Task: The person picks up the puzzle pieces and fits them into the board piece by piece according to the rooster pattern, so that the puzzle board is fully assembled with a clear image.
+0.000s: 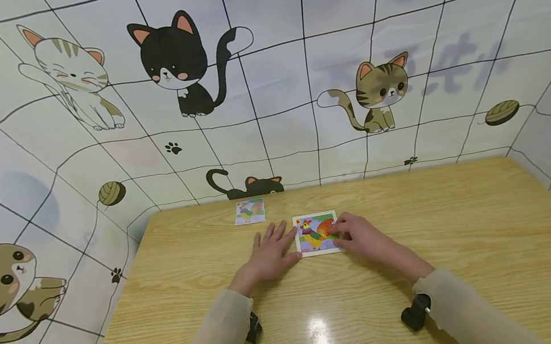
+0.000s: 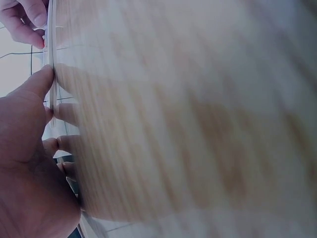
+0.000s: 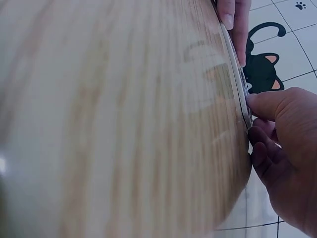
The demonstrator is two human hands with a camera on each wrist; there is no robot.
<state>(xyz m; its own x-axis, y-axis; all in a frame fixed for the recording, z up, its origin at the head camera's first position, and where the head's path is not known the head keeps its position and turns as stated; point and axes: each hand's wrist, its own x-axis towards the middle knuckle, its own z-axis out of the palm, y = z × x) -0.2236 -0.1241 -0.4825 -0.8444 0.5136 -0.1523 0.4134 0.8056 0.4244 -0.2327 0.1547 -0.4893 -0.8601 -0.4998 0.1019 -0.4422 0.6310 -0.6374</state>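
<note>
A rooster picture puzzle (image 1: pixel 315 235) in a white frame lies flat on the wooden table, between both hands. My left hand (image 1: pixel 271 257) rests at its left side with fingers spread; the thumb and index fingertip touch the frame. From the right, my right hand (image 1: pixel 363 234) bends its fingers over the frame, its thumb and index fingertip on the picture near the rooster's tail. In the right wrist view the thumb of the right hand (image 3: pixel 292 148) meets the puzzle's thin edge (image 3: pixel 237 82), the other fingers curled; whether a loose piece is between them is hidden.
A small card (image 1: pixel 249 212) with a paler rooster picture lies beyond the left hand, near the back of the table (image 1: pixel 448 231). A cat-patterned cloth or wall covering (image 1: pixel 285 79) rises behind the table and along both sides.
</note>
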